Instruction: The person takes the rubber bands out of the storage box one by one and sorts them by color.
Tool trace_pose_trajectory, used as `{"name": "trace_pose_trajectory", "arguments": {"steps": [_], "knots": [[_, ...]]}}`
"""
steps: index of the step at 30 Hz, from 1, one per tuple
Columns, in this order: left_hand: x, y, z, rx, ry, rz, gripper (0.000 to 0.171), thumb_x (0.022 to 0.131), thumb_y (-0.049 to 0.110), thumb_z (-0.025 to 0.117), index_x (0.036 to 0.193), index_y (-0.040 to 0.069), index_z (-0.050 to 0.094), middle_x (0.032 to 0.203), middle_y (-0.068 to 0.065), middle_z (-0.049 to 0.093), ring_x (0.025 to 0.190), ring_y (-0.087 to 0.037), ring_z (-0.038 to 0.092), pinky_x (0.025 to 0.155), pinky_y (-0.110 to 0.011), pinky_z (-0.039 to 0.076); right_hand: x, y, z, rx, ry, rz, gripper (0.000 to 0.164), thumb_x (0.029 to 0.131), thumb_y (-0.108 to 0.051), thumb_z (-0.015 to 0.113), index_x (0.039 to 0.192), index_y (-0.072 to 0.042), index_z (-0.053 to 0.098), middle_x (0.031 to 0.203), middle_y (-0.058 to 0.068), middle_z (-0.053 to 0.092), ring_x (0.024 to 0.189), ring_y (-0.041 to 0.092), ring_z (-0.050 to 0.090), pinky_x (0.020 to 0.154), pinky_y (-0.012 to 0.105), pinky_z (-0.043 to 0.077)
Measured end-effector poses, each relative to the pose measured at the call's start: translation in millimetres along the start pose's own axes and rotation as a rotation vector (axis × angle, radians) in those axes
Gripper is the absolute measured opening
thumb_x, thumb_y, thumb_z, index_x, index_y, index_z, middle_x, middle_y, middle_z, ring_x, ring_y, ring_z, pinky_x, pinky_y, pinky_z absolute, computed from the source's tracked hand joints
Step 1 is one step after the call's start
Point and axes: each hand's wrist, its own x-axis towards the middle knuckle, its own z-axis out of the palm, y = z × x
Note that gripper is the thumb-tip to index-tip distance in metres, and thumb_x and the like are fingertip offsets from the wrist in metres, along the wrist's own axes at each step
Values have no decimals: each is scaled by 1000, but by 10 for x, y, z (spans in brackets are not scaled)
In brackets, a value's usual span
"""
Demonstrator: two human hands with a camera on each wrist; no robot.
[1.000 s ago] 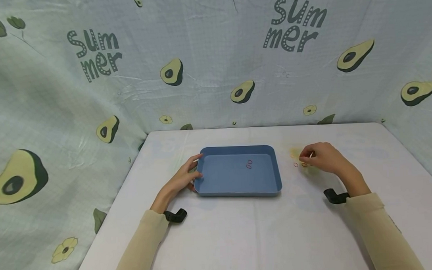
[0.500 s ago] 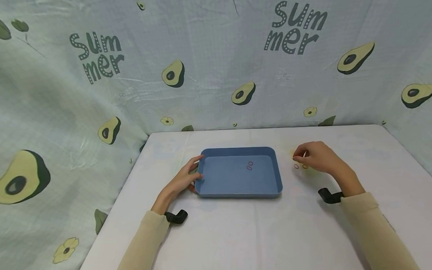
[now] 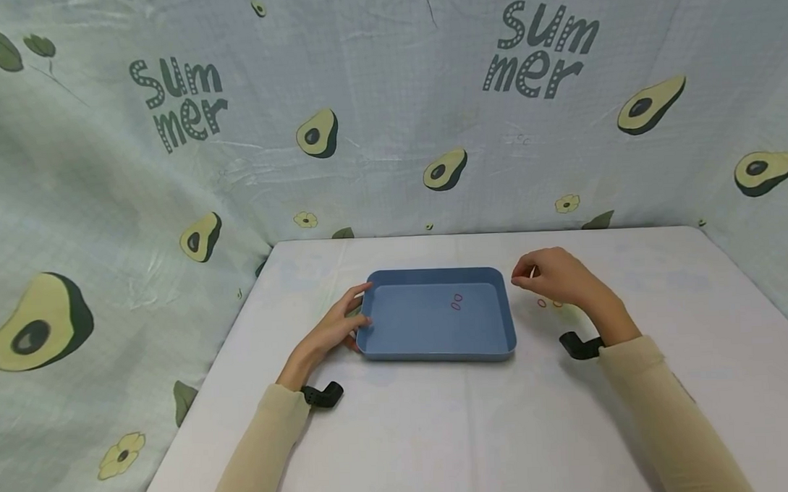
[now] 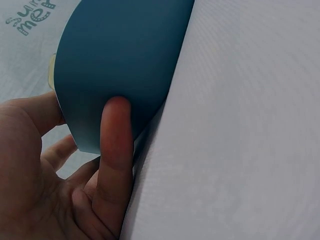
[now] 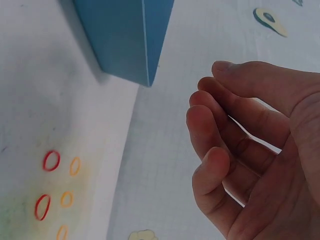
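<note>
My left hand (image 3: 332, 326) grips the left end of a shallow blue tray (image 3: 423, 332); in the left wrist view one finger (image 4: 116, 135) lies against its outer wall. Two thin red loops (image 3: 456, 306), like small rubber bands, lie inside the tray, right of its middle. Just off the tray's right rim, my right hand (image 3: 554, 275) hovers with curled fingers, thumb tip close to the index finger. I cannot tell whether a loop is pinched there. Below it on the table are two more red loops (image 5: 44, 161) and several yellow loops (image 5: 71, 166).
A white cloth covers the table (image 3: 413, 433). Behind it and to the left hangs a pale curtain (image 3: 379, 188) printed with avocados and lettering. Each wrist carries a black camera mount (image 3: 323, 395).
My right hand has risen from the loops at the right and moved left to the tray's right rim. The left hand and the tray have stayed in place.
</note>
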Motion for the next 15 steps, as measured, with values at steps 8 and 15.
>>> {"name": "trace_pose_trajectory", "arguments": {"steps": [8, 15], "knots": [[-2, 0, 1, 0, 6, -6, 76, 99, 12, 59, 165, 30, 25, 173, -15, 19, 72, -24, 66, 51, -37, 57, 201, -193, 26, -28, -20, -65, 18, 96, -20, 73, 104, -6, 80, 92, 4, 76, 81, 18, 66, 73, 38, 56], [-1, 13, 13, -4, 6, -11, 77, 99, 11, 60, 165, 32, 26, 173, -15, 19, 66, -23, 63, 51, -36, 57, 378, -379, 65, -25, -42, -122, 14, 96, -17, 72, 103, -8, 80, 97, 5, 77, 85, 19, 68, 76, 41, 58]]}}
